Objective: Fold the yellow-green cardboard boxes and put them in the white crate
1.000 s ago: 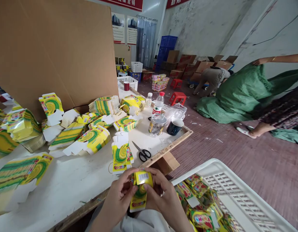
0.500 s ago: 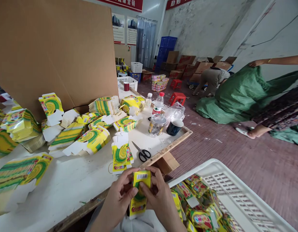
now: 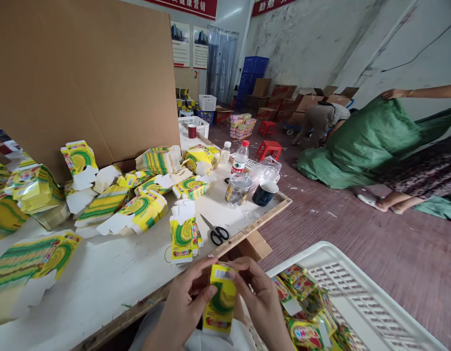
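Observation:
A small yellow-and-green carton (image 3: pixel 221 303) with a barcode near its top is held upright between both hands, above my lap. My left hand (image 3: pixel 186 297) grips its left side, thumb on the edge. My right hand (image 3: pixel 257 295) has its thumb near the barcode and its fingers at the top end. Just beyond, on the table (image 3: pixel 111 273), lies a short stack of flat cartons (image 3: pixel 183 234) of the same print. Black-handled scissors (image 3: pixel 218 235) rest beside that stack. To the right of my hands, a white plastic basket (image 3: pixel 357 287) holds several filled-looking yellow cartons (image 3: pixel 305 331).
Bundles of flat cartons (image 3: pixel 141 212) cover the table's left and back, before a large cardboard sheet (image 3: pixel 82 78). A jar (image 3: pixel 238 190), a dark mug (image 3: pixel 264 193) and a red-capped bottle (image 3: pixel 240 158) stand near the corner. Two people work at right, one holding a green sack (image 3: pixel 371 136).
The carton and both hands have shifted slightly right. My right thumb has moved from the carton's middle up to the barcode end. The person with the sack has moved it a little.

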Motion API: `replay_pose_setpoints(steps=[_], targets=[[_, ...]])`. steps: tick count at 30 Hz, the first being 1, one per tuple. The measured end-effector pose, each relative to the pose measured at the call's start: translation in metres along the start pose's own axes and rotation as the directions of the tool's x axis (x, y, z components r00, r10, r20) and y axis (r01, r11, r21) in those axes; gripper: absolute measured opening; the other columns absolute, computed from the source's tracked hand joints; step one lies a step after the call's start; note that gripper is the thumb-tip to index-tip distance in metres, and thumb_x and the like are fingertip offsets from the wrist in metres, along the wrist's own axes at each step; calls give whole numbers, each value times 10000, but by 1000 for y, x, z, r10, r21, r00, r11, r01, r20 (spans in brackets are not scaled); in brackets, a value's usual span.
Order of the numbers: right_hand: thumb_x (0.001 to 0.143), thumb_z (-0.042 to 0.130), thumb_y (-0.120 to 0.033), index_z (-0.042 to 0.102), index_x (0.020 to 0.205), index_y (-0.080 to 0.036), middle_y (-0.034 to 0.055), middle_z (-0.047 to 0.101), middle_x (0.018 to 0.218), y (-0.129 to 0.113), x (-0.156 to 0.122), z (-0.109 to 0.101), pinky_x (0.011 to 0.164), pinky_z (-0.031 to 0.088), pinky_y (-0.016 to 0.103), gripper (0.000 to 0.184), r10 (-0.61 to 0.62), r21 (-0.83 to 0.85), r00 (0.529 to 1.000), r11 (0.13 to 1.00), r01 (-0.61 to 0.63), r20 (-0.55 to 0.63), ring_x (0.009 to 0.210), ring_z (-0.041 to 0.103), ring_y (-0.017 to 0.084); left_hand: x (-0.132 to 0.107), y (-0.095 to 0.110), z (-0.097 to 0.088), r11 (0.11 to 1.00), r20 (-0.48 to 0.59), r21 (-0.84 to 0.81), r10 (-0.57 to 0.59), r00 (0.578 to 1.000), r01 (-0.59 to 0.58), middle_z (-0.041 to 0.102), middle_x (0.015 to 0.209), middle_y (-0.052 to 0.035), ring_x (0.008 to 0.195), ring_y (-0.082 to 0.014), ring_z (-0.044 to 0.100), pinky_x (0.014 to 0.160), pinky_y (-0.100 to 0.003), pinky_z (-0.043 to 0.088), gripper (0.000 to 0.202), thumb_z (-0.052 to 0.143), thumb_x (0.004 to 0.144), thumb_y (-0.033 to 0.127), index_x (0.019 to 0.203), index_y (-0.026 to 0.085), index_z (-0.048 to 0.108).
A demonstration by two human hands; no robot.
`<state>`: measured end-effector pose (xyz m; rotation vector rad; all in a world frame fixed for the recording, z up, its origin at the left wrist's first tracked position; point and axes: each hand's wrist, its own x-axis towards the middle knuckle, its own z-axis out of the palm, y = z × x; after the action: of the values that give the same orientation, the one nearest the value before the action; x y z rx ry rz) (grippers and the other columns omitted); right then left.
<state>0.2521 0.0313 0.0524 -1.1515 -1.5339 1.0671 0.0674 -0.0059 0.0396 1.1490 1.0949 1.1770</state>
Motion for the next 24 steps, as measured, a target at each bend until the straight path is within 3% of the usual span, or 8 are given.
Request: replay_pose_setpoints(steps=[3,5,8,11,15,19,21,24], targets=[[887,598,-447,708,857,-221,51,686,736,5,1,-43,560,474,297,253,-52,-341,981,940,-15,-186,620,617,212,9,-1,-14,936,-162,322,202,966,-142,631,1439,-109,1358,-324,547,1160,-483,401,400,639,922,283,1322,288,664],[832,608,-480,709,759,-235,77,692,774,10,1,-76,647,474,360,275,-118,-590,952,804,-76,-284,703,624,261,16,-9,-30,848,-247,503,326,912,-167,535,1537,-86,1478,-324,387,1234,-527,253,484,661,900,263,1380,304,618],[807,621,-537,733,791,-246,96,706,828,18,0,-100,653,474,389,313,-113,-689,952,714,-121,-284,732,630,290,27,-26,-49,789,-289,602,360,887,-124,551,1525,-94,1488,-339,369,1237,-584,205,543,732,835,286,1368,283,628],[857,611,-544,732,870,-251,64,703,777,21,0,-81,578,455,329,317,-22,-572,985,816,-81,-170,622,591,225,31,-36,-56,825,-330,556,329,885,-100,666,1410,-77,1359,-325,553,1167,-511,402,386,762,811,313,1195,280,752],[892,597,-556,730,855,-220,43,690,689,12,4,-23,543,418,288,363,72,-316,996,945,-83,-44,572,544,187,27,-26,-56,830,-367,546,356,860,-111,797,1179,-65,1192,-299,688,1083,-437,512,193,701,870,300,1021,282,820],[872,598,-665,758,820,-185,52,690,675,-3,6,24,557,433,268,509,128,43,991,991,-130,43,588,546,169,14,-11,-48,744,-396,634,547,738,-211,807,1131,-66,1121,-267,727,1057,-416,538,209,633,922,208,1044,242,798],[848,612,-700,777,920,-179,65,731,755,-7,6,37,574,464,266,551,171,266,982,946,-187,81,602,569,163,7,-5,-37,612,-269,699,704,657,-370,787,1179,-70,1146,-236,716,1030,-362,561,264,612,926,127,1117,224,767],[807,722,-630,768,983,-200,63,760,871,-9,7,43,654,526,288,467,250,523,966,817,-244,60,677,640,181,-2,-2,-16,416,74,649,799,597,-637,778,1196,-87,1209,-232,683,1034,-343,565,374,612,912,56,1244,202,706]])
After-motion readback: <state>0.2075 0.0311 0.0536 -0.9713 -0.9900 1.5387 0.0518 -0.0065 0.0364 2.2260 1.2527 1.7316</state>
